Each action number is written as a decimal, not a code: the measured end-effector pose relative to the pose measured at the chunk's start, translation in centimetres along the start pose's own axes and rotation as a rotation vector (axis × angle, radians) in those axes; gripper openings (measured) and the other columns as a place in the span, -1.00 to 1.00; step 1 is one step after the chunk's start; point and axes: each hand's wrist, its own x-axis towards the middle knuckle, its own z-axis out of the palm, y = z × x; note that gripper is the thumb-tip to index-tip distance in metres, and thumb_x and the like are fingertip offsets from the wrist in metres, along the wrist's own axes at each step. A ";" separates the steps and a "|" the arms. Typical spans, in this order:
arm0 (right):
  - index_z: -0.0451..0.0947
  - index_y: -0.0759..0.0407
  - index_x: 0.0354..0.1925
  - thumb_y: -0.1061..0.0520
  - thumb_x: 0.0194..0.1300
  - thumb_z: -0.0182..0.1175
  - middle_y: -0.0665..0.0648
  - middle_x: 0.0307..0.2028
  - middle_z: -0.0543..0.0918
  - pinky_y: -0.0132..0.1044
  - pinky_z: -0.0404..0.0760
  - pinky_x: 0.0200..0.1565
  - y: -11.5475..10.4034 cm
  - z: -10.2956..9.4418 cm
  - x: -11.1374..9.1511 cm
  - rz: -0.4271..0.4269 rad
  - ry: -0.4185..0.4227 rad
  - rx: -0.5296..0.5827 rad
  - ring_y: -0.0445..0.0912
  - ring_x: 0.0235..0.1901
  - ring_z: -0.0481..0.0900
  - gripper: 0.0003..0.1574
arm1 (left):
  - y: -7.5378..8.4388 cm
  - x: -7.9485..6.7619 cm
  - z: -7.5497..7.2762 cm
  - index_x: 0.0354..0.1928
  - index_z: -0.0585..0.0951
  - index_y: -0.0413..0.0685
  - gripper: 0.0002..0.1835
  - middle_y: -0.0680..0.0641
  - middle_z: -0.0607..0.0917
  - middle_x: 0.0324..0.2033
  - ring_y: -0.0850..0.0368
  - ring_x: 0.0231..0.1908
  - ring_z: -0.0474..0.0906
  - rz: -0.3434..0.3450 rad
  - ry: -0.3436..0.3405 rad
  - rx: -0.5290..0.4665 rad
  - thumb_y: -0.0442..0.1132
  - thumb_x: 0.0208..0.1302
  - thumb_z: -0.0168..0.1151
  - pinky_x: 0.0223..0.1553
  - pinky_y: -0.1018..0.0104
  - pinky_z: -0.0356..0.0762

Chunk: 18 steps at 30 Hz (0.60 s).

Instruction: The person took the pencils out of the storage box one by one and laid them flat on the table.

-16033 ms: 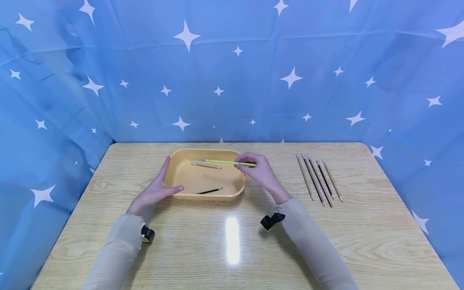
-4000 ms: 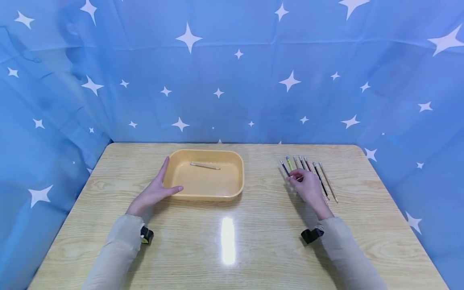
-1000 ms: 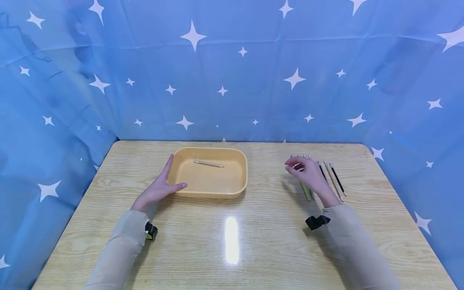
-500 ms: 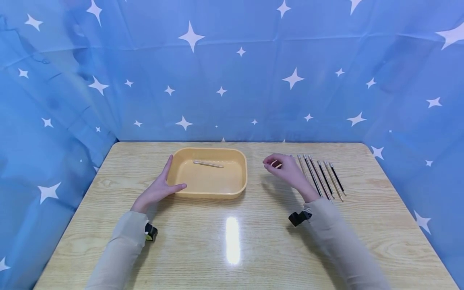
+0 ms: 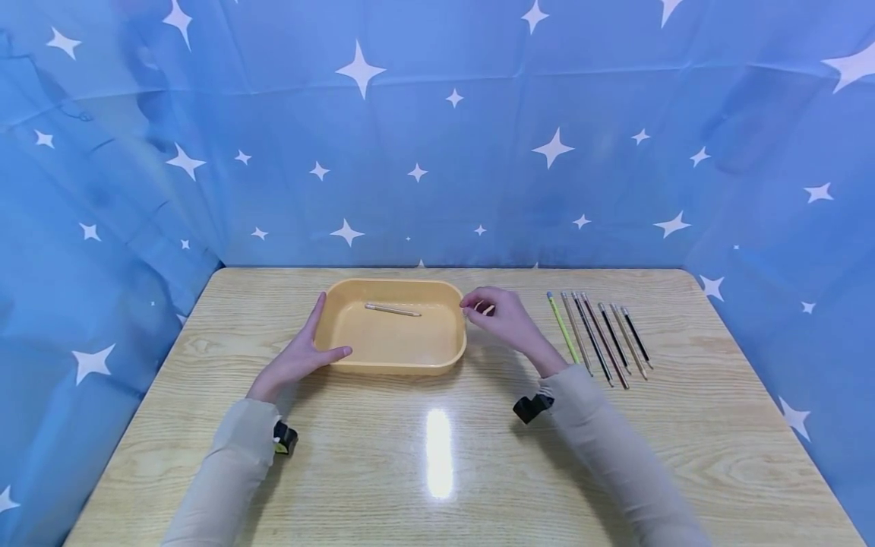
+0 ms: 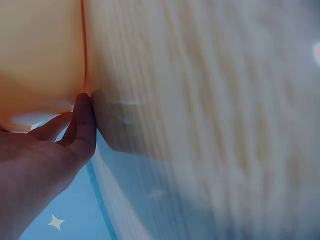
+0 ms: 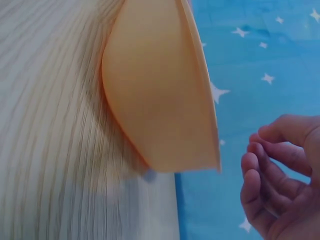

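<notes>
An orange-yellow plastic tray (image 5: pixel 393 368) stands on the table, one short light-coloured pencil (image 5: pixel 393 310) lying inside it. My left hand (image 5: pixel 301 361) holds the tray's left end, thumb over the near rim and fingers along the outer side. In the left wrist view the fingers (image 6: pixel 85 107) touch the tray's lower edge. My right hand (image 5: pixel 502 313) hovers by the tray's right rim, fingers loosely curled. In the right wrist view nothing shows between its fingertips, apart from the tray wall (image 7: pixel 155 100). A lime-green pencil (image 5: pixel 562 327) begins a row of several pencils on the right.
Dark and wood-coloured pencils, among them a short black pencil (image 5: pixel 636 336) at the row's right end, lie roughly parallel on the wooden table (image 5: pixel 437 524). A blue star-patterned curtain (image 5: pixel 437 152) hangs behind the table and along both sides.
The lime-green pencil and the short black pencil have gone from the tray to the two ends of the row. My right hand has since moved left, empty, to the tray; the left stays.
</notes>
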 end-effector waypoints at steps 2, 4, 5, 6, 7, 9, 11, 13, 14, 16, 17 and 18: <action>0.59 0.26 -0.26 0.21 0.17 0.15 0.04 -0.41 0.58 -0.26 0.53 -0.41 -0.2 0.4 0.2 0.003 -0.004 0.005 -0.12 -0.40 0.49 -0.82 | 0.0 0.0 0.0 0.34 -0.39 0.38 0.13 0.16 -0.35 0.33 0.01 0.30 -0.37 -0.004 -0.001 0.003 0.03 0.00 0.31 0.21 -0.12 -0.28; 0.59 0.23 -0.27 0.21 0.16 0.15 0.02 -0.42 0.58 -0.28 0.53 -0.42 -0.4 0.9 0.5 0.007 -0.004 0.003 -0.14 -0.40 0.49 -0.84 | 0.1 0.0 0.0 0.33 -0.39 0.41 0.13 0.15 -0.35 0.33 0.01 0.30 -0.37 -0.008 -0.001 0.003 0.04 0.00 0.31 0.21 -0.13 -0.28; 0.59 0.23 -0.27 0.21 0.16 0.15 0.01 -0.42 0.58 -0.29 0.52 -0.42 -0.5 1.1 0.6 0.008 -0.005 0.006 -0.14 -0.40 0.49 -0.85 | 0.1 0.0 0.0 0.32 -0.39 0.43 0.13 0.15 -0.35 0.33 0.00 0.30 -0.37 -0.010 -0.002 0.004 0.04 0.00 0.31 0.21 -0.13 -0.28; 0.59 0.22 -0.28 0.22 0.15 0.15 0.02 -0.42 0.58 -0.29 0.52 -0.42 -0.7 1.3 0.7 0.006 -0.006 0.006 -0.14 -0.40 0.49 -0.86 | 0.1 0.0 0.0 0.32 -0.39 0.44 0.12 0.15 -0.35 0.33 0.01 0.30 -0.37 -0.012 -0.002 0.002 0.04 0.00 0.31 0.21 -0.12 -0.28; 0.59 0.22 -0.28 0.23 0.15 0.15 0.02 -0.43 0.58 -0.30 0.52 -0.42 -0.8 1.5 0.8 0.002 -0.008 0.004 -0.14 -0.40 0.49 -0.86 | 0.1 0.0 0.0 0.32 -0.39 0.44 0.12 0.14 -0.35 0.33 0.01 0.30 -0.37 -0.011 -0.001 0.001 0.04 0.00 0.31 0.21 -0.12 -0.28; 0.59 0.21 -0.30 0.24 0.14 0.16 0.01 -0.44 0.57 -0.32 0.52 -0.43 -1.0 2.0 1.1 0.001 -0.013 -0.001 -0.15 -0.40 0.49 -0.87 | 0.1 0.0 0.1 0.32 -0.39 0.44 0.12 0.14 -0.35 0.33 0.01 0.30 -0.37 -0.011 -0.001 0.001 0.04 0.00 0.31 0.22 -0.11 -0.28; 0.59 0.21 -0.31 0.25 0.13 0.16 0.01 -0.44 0.57 -0.33 0.51 -0.42 -1.2 2.5 1.4 -0.005 -0.024 0.000 -0.15 -0.40 0.48 -0.88 | 0.1 0.0 0.1 0.32 -0.39 0.45 0.13 0.15 -0.35 0.33 0.01 0.30 -0.37 -0.013 0.000 -0.001 0.04 0.00 0.31 0.22 -0.11 -0.28; 0.59 0.20 -0.31 0.25 0.13 0.17 0.00 -0.44 0.57 -0.34 0.51 -0.42 -1.4 3.0 1.7 -0.008 -0.034 0.000 -0.16 -0.41 0.48 -0.89 | 0.1 0.0 0.1 0.32 -0.39 0.45 0.13 0.15 -0.35 0.33 0.01 0.30 -0.37 -0.012 0.003 -0.001 0.03 0.00 0.32 0.22 -0.11 -0.28; 0.59 0.20 -0.32 0.25 0.13 0.17 0.00 -0.44 0.57 -0.35 0.51 -0.41 -1.4 3.2 1.8 -0.007 -0.038 0.002 -0.16 -0.41 0.48 -0.89 | 0.0 0.0 0.1 0.32 -0.39 0.45 0.13 0.15 -0.35 0.33 0.01 0.30 -0.37 -0.012 0.004 0.000 0.03 0.00 0.32 0.22 -0.10 -0.28; 0.59 0.25 -0.31 0.26 0.13 0.17 0.01 -0.44 0.58 -0.35 0.51 -0.40 -1.6 3.7 2.1 -0.013 -0.046 0.013 -0.16 -0.41 0.48 -0.87 | 0.0 0.0 0.1 0.32 -0.39 0.44 0.12 0.15 -0.35 0.33 0.02 0.30 -0.37 -0.009 0.005 0.001 0.03 0.00 0.32 0.22 -0.09 -0.28; 0.59 0.27 -0.31 0.26 0.13 0.17 0.01 -0.44 0.58 -0.35 0.51 -0.40 -1.7 3.9 2.3 -0.017 -0.050 0.018 -0.16 -0.41 0.48 -0.87 | 0.0 0.0 0.1 0.32 -0.39 0.44 0.12 0.15 -0.35 0.33 0.02 0.30 -0.37 -0.009 0.005 0.002 0.03 0.00 0.31 0.22 -0.09 -0.28; 0.59 0.28 -0.31 0.26 0.13 0.17 0.01 -0.43 0.58 -0.36 0.52 -0.40 -1.7 4.1 2.4 -0.020 -0.052 0.019 -0.17 -0.41 0.48 -0.86 | 0.0 0.0 0.1 0.32 -0.38 0.44 0.12 0.15 -0.34 0.33 0.02 0.30 -0.36 -0.009 0.006 0.002 0.03 0.00 0.31 0.22 -0.08 -0.28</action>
